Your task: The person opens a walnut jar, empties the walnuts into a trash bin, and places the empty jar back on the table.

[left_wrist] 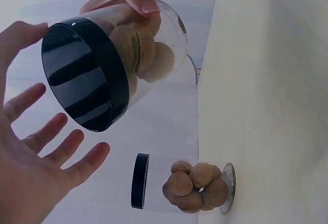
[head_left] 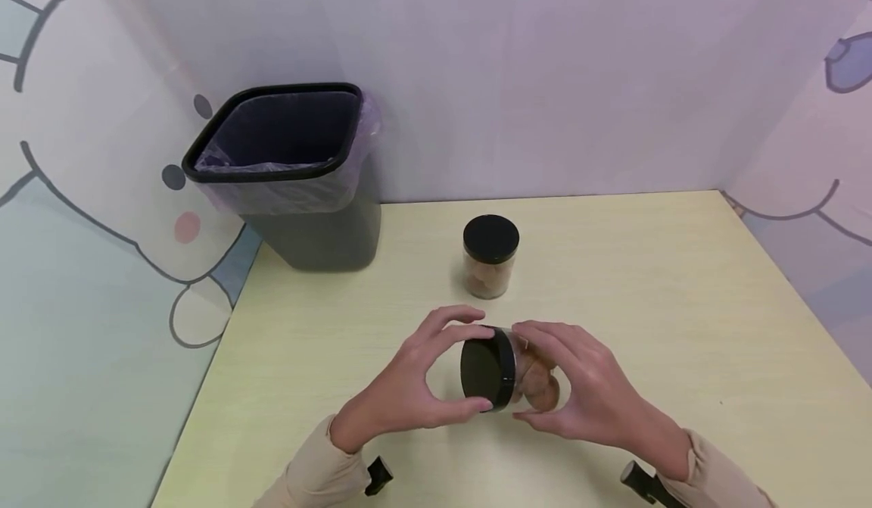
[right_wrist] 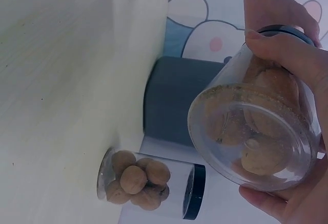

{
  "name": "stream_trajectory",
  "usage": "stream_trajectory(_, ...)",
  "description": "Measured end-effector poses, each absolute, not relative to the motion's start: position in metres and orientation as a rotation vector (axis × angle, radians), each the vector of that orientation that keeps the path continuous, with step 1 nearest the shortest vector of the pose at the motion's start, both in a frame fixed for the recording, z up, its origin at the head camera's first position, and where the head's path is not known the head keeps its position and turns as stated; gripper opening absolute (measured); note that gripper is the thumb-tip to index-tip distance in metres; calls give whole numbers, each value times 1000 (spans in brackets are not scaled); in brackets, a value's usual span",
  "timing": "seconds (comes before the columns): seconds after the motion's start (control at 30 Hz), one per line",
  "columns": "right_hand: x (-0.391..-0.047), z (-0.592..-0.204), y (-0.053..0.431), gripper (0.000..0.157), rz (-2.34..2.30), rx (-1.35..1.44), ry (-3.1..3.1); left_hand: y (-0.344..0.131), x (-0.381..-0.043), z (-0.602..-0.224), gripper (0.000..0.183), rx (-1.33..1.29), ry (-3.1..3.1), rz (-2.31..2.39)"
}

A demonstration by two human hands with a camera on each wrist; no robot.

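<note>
My right hand [head_left: 589, 383] grips a clear plastic jar [right_wrist: 251, 131] tipped on its side above the table, with brown, walnut-like balls [left_wrist: 156, 60] inside. The jar's black lid [head_left: 487, 372] is on and faces left. Around the lid is my left hand [head_left: 412, 375], its thumb at the lid's rim. Its other fingers are spread; in the left wrist view they stand apart from the lid [left_wrist: 77, 80]. Behind the hands, a second black-lidded jar [head_left: 489, 262] stands upright, holding similar brown balls [right_wrist: 136, 180].
A grey bin [head_left: 320, 235] with a black rim and a plastic liner stands at the table's back left. The pale wooden table [head_left: 647, 281] meets a light cloth wall [head_left: 545, 76] behind. Cartoon-printed panels [head_left: 102, 190] flank both sides.
</note>
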State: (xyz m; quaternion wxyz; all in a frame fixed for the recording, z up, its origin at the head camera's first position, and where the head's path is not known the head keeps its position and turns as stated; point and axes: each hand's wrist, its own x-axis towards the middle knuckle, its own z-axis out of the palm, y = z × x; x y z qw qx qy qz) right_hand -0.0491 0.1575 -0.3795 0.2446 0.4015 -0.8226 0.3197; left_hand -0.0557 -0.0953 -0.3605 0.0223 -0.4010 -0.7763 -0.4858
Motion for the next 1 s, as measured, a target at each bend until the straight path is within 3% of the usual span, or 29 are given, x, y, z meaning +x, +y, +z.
stream_trajectory(0.33, -50, -380, 160, 96, 901, 1079, -2292, -94, -58, -357, 70, -1537, -2310, -1355)
stream_trajectory(1.0, -53, -383, 161, 96, 917, 1090, -2268, -92, -61, -363, 71, -1523, -2316, -1342)
